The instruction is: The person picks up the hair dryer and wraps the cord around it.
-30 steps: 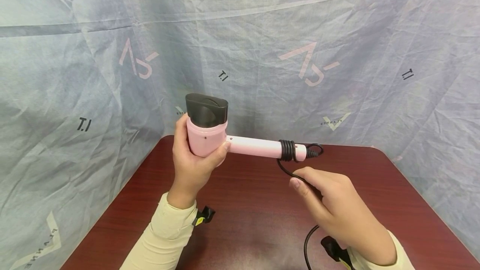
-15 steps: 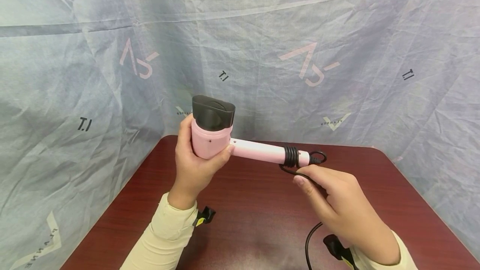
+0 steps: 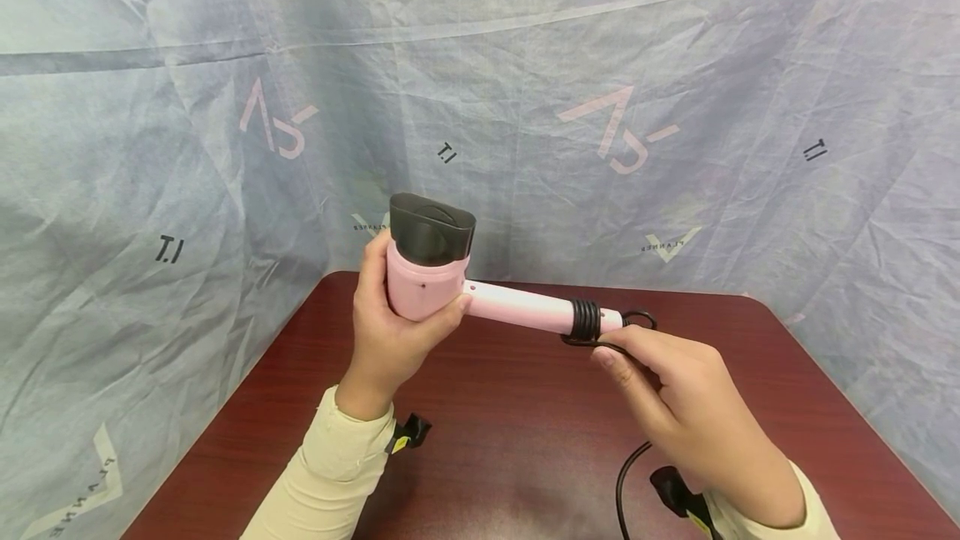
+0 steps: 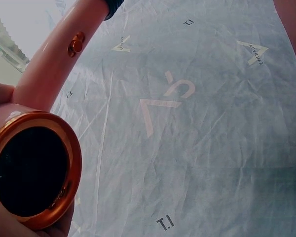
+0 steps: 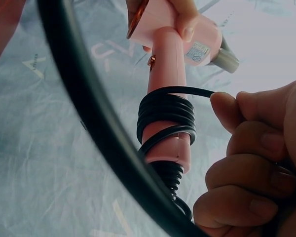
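Note:
A pink hair dryer [image 3: 517, 307] with a black nozzle [image 3: 431, 229] is held above the table, its handle pointing right. My left hand [image 3: 393, 336] grips the dryer's round body, thumb near the base of the handle. In the left wrist view the copper-coloured ring [image 4: 75, 163] at the body's back end shows, with a sliding switch [image 4: 76, 44] on the handle. Several turns of black power cord [image 5: 165, 111] wrap the handle's end. My right hand [image 3: 686, 407] pinches the cord between thumb and forefinger just right of the coils, the other fingers curled.
Below the hands is a dark red wooden table [image 3: 495, 448]. Grey-blue printed cloth [image 3: 510, 107] hangs behind it and at both sides. A loose length of cord hangs below the right hand, toward the front edge of the view.
The dryer has shifted slightly right and its handle end has dipped. My right hand has moved a little right, still pinching the cord, and now sits closer to the handle's end.

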### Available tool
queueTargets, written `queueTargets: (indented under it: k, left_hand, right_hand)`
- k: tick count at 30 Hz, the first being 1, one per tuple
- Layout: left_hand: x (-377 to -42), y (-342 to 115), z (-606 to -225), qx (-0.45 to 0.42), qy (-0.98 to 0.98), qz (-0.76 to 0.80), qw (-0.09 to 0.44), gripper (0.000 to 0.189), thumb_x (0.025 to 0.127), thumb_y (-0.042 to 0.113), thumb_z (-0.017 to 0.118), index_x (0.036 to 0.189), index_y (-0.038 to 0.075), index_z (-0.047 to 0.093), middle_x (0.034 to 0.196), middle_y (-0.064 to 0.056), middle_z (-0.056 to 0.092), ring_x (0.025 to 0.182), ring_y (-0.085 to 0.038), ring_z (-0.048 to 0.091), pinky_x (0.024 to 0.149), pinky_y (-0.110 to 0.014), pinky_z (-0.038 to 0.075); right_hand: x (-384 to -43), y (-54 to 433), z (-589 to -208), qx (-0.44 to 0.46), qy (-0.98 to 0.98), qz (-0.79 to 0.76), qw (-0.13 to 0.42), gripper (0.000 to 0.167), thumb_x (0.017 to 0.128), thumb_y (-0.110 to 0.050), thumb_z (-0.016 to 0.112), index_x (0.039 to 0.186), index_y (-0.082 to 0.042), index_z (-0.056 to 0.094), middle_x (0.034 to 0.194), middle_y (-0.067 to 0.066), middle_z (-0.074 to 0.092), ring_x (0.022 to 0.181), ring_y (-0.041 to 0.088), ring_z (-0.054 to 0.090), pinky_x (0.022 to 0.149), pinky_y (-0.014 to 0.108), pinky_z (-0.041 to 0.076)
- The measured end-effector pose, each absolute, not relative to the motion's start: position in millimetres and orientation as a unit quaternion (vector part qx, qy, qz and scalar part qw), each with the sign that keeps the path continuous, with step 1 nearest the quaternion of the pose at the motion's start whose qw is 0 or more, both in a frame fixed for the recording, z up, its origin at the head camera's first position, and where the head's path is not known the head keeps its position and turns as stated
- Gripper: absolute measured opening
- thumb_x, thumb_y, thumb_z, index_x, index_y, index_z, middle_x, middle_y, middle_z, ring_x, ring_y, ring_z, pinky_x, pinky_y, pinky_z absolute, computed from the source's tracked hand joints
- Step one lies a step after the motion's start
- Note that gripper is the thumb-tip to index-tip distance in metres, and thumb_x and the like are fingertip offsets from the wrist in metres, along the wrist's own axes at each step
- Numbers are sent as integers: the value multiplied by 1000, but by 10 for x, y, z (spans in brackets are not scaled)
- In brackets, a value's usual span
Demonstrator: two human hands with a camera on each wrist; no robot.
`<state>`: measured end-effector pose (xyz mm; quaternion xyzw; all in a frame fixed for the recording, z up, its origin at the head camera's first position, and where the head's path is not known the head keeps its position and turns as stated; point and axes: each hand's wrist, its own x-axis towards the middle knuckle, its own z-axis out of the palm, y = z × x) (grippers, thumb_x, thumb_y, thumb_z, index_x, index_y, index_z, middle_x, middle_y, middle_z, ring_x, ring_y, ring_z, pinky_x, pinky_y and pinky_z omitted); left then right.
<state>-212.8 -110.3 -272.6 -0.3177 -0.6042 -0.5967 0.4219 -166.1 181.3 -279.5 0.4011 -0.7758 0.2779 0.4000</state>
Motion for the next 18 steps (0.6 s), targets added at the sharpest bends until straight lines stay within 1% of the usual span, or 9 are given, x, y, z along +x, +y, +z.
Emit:
queueTargets:
  k: [5,11,16,18]
  left_hand:
    - [-2128,-1102,-2723,-324,-606,-593,420,83,65,-4,88,138,-8,50,120,-18,65,106,-26,62,96,-34,52]
    - [-2120,-1099,-2721,-324,-609,-589,420,83,64,-4,87,138,-8,50,121,-18,66,106,-25,62,97,-33,52]
    - [-2108,-1098,-2721,-325,-612,-587,419,83,64,-4,87,138,-8,51,119,-18,66,106,-25,63,97,-33,52]
    - [-2105,-1101,-2721,-328,-614,-585,417,82,64,-4,87,137,-7,51,119,-18,67,105,-25,63,96,-33,52]
  right_hand:
    - [-1662,1815,-2779,400,-773,283,403,21,106,-32,61,100,-16,73,73,-18,44,64,-8,35,58,9,32]
    - [-1677,1821,-2764,402,-772,281,404,12,104,-26,64,99,-18,72,73,-19,48,63,-9,35,58,9,32]
    - [-1688,1828,-2754,406,-768,283,406,21,106,-30,61,99,-15,73,76,-17,52,64,-8,37,59,9,34]
    - [-1690,1831,-2752,406,-768,284,405,21,106,-30,61,100,-14,74,76,-17,52,64,-7,38,59,9,34]
